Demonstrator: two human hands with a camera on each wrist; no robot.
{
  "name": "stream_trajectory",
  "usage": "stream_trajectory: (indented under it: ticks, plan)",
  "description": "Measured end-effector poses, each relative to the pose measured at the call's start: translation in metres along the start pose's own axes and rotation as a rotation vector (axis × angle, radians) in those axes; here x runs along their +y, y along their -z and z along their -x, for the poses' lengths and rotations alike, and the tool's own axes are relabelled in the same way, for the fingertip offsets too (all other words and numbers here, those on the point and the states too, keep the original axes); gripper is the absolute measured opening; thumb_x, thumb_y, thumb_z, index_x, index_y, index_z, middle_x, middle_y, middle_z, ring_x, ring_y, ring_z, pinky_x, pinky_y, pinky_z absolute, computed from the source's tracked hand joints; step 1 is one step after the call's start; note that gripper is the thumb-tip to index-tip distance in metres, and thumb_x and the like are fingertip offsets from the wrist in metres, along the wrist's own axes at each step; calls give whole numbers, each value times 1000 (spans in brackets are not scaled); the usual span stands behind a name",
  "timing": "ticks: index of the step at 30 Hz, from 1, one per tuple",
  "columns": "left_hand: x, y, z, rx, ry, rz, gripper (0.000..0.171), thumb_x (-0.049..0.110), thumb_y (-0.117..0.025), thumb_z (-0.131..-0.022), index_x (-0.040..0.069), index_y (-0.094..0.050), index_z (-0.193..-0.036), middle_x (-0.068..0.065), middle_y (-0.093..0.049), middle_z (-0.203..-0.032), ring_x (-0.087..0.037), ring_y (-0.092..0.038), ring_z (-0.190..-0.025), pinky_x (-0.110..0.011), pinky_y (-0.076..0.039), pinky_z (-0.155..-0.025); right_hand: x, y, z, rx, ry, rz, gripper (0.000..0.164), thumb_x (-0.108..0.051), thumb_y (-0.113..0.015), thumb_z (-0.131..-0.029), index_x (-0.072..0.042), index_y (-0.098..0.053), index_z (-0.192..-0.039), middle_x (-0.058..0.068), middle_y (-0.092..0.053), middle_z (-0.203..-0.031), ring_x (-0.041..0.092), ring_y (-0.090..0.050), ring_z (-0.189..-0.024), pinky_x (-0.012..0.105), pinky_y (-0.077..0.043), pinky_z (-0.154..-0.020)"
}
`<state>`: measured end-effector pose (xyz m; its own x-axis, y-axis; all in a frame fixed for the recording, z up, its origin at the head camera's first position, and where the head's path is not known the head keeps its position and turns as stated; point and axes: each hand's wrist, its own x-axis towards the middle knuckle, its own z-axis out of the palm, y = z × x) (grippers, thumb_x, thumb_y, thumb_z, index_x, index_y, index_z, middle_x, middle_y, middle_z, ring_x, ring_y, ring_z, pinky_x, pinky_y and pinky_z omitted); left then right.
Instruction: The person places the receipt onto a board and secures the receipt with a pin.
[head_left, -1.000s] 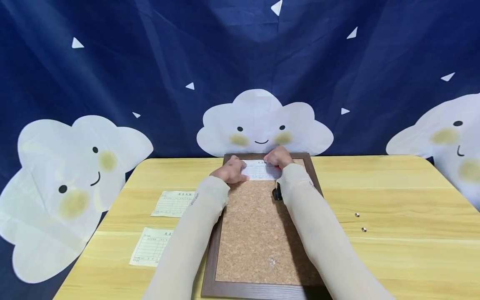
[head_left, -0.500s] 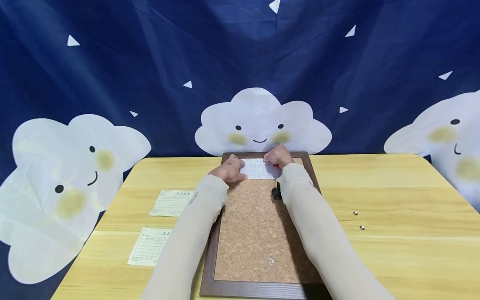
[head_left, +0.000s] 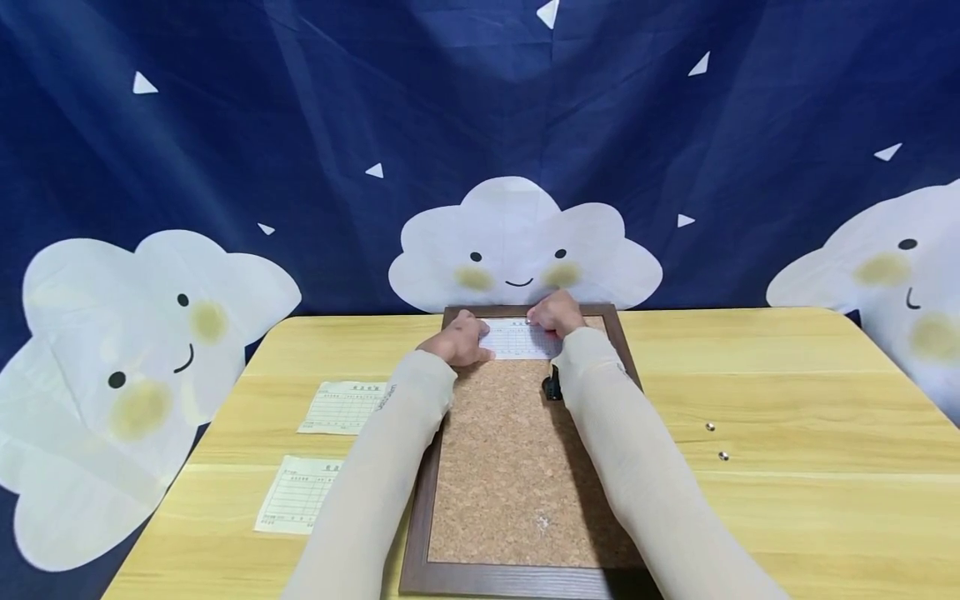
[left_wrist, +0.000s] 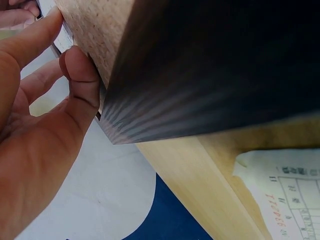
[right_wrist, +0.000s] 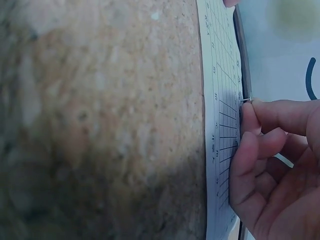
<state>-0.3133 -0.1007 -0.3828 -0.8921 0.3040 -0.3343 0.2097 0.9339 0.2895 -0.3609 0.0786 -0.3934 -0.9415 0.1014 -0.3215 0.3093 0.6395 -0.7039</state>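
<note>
A printed paper form [head_left: 514, 342] lies across the top of a wood-framed cork board [head_left: 495, 467]. My left hand [head_left: 461, 340] rests on the form's left end, fingers extended against it; the left wrist view shows the thumb and a finger at the surface. At the form's upper edge, near its middle, my right hand [head_left: 558, 315] pinches a small metal thumbtack [right_wrist: 246, 100] between thumb and forefinger. Its shank points at the paper [right_wrist: 220, 130]; whether the tip has entered the cork cannot be made out.
Left of the board, two pale printed forms, the upper one [head_left: 341, 408] and the lower one [head_left: 296, 496], lie on the wooden table [head_left: 825, 392]. Two thumbtacks, one [head_left: 710, 427] behind the other [head_left: 723, 456], lie to its right. A blue cloud-printed curtain [head_left: 337, 100] hangs behind.
The head view shifts very slightly. Both hands keep their places on the form, with no other visible change.
</note>
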Motion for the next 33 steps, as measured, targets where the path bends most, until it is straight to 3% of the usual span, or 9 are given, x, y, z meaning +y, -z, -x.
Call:
stream_trajectory:
  ticks: [3, 5, 8, 15, 23, 33]
  plan:
    - [0, 0, -1, -4, 6, 7, 59, 30, -64, -99, 5, -45, -149, -18, -34, -151, -26, -31, -141, -37, -28, -115, 1, 0, 1, 20, -1, -23, 7, -2, -66, -86, -2, -72, -84, 9, -59, -85, 17, -47, -61, 24, -42, -48]
    - [-1, 1, -1, -1, 1, 8, 59, 30, -64, -99, 5, -45, -149, -19, -33, -151, -27, -31, -141, -38, -28, -116, 1, 0, 2, 37, 4, -25, 14, 0, -64, -82, -5, -62, -69, 8, -53, -76, 17, -44, -59, 25, -39, -47]
    - [-2, 1, -1, 0, -1, 17, 59, 30, -63, -99, 4, -45, -149, -19, -33, -152, -27, -31, -142, -38, -28, -115, 0, -1, 1, 58, 5, -11, 25, -1, -64, -80, -9, -51, -61, 7, -49, -70, 18, -44, -57, 26, -38, -47]
    - [-3, 1, -1, -16, 26, 30, 60, 32, -63, -100, 6, -44, -150, -17, -32, -152, -25, -29, -141, -39, -29, -115, 1, -3, 0, 69, -4, 29, 26, -5, -65, -80, -12, -50, -60, 8, -53, -69, 18, -46, -56, 25, -39, -47]
    - [-2, 0, -2, -6, -7, 18, 58, 29, -63, -99, 5, -45, -149, -19, -33, -151, -27, -30, -141, -39, -29, -115, 3, -2, -1, 83, -20, 23, 22, -3, -64, -78, -11, -54, -60, 10, -58, -75, 17, -50, -55, 23, -43, -45]
    - [-3, 0, -2, 10, -26, 4, 56, 27, -64, -99, 3, -47, -147, -20, -36, -150, -27, -31, -140, -39, -30, -114, 3, -3, 0, 69, -24, 44, 20, -6, -65, -82, -9, -53, -66, 9, -56, -73, 17, -47, -54, 25, -39, -44]
